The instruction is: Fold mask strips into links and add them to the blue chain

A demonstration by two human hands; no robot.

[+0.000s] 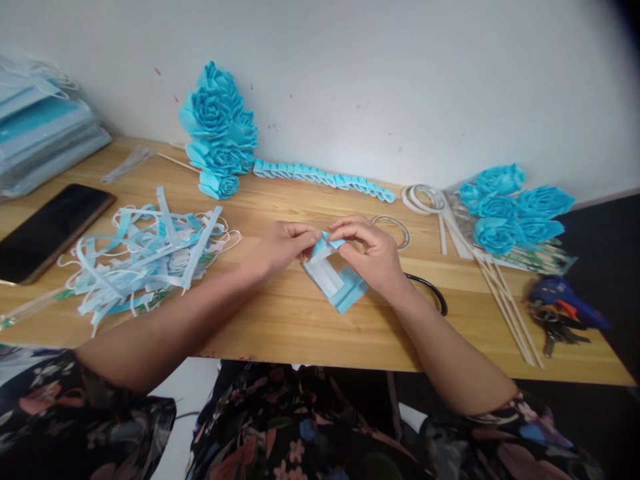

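Observation:
Between my hands, over the middle of the table, is a piece of blue and white face mask material (340, 283), its upper end folded. My left hand (290, 243) pinches the upper left of it between thumb and fingers. On the upper right, my right hand (367, 250) grips a folded blue flap with the fingertips. The lower part of the piece hangs below the fingers, a white strip and blue pleated bands showing. Just behind my right hand lies a thin tape ring (406, 233), and a black curved band (433, 290) is beside my right wrist.
A heap of cut strips and ear loops (150, 253) lies left, near a phone (50, 233) and stacked masks (45, 127). Blue fabric roses (215, 127) stand against the wall beside a folded petal row (320, 177). Right are more roses (500, 207), tape rolls (425, 199), sticks (505, 307) and keys (555, 330).

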